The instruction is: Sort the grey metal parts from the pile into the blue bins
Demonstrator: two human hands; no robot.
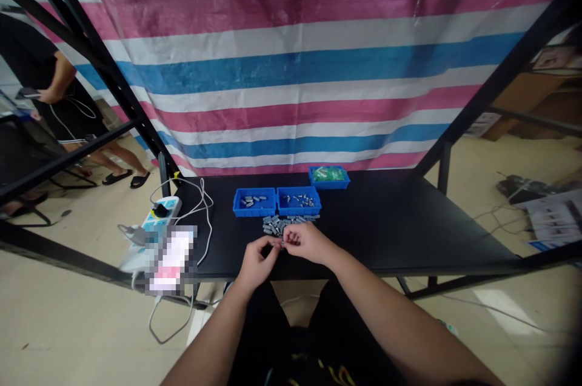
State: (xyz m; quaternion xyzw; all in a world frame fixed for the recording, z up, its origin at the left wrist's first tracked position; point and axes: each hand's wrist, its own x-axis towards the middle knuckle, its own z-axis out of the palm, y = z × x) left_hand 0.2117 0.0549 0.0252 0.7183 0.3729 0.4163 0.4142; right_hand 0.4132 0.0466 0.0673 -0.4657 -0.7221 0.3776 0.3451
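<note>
Near the front edge of the black table, my left hand (258, 259) and my right hand (305, 242) meet fingertip to fingertip. Both are pinched around something small, too tiny to make out. Just beyond them lies a pile of small grey metal parts (275, 225), partly covered by my right hand. Behind the pile, two blue bins stand side by side: the left bin (255, 212) holds a few grey cylindrical parts, the right bin (299, 210) several small metal pieces. Farther back, a third blue bin (330, 184) contains green and silvery items.
The black table (386, 228) has a striped sheet (291, 71) behind it and metal frame posts at both sides. A power strip (161, 216), white cables and a blurred-out phone (170, 262) sit at the left. A person (45, 71) stands at the far left.
</note>
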